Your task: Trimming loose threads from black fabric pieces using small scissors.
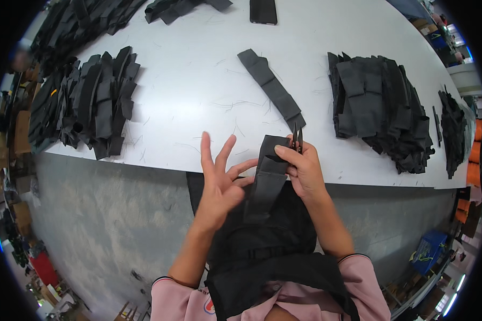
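A folded black fabric strip [270,184] hangs over the table's front edge, pinched between the thumb and fingers of my right hand [306,170]. The same hand also keeps a small pair of dark thread snips [298,138], points upward. My left hand [219,184] is just left of the strip with its fingers spread. Its lower fingertips reach the strip's left edge; whether they press on it I cannot tell. Another black strip [273,90] lies slantwise on the white table [187,101], beyond my right hand.
Piles of black strips lie at the left [99,99], the right [375,101] and the far right [451,134], with more at the far left [85,18]. A dark phone [263,12] sits at the back. Loose threads are scattered over the tabletop. A blue crate [429,251] stands on the floor at right.
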Demonstrator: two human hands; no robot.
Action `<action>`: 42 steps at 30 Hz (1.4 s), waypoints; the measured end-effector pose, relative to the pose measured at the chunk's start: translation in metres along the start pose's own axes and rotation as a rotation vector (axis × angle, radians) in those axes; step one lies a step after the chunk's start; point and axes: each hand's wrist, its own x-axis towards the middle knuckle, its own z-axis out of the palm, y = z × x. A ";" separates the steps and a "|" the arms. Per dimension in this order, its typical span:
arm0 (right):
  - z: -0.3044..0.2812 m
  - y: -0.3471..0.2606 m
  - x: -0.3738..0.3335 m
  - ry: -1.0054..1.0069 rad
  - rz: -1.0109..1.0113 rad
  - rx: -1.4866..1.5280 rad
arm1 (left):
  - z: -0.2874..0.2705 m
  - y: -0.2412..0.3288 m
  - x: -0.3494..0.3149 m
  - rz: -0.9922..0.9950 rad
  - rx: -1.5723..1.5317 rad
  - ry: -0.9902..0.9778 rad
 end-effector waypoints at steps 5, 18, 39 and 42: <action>0.023 0.003 0.010 -0.063 0.008 0.038 | 0.001 -0.013 -0.002 -0.362 0.081 -0.123; 0.005 0.014 -0.032 0.081 -0.943 -1.185 | 0.012 -0.002 0.000 -0.379 0.192 0.135; 0.013 -0.004 -0.025 -0.094 -1.058 -1.341 | 0.007 -0.012 -0.005 -0.331 0.420 0.062; 0.013 -0.005 -0.027 -0.116 -1.046 -1.399 | 0.004 -0.013 -0.005 -0.327 0.435 0.056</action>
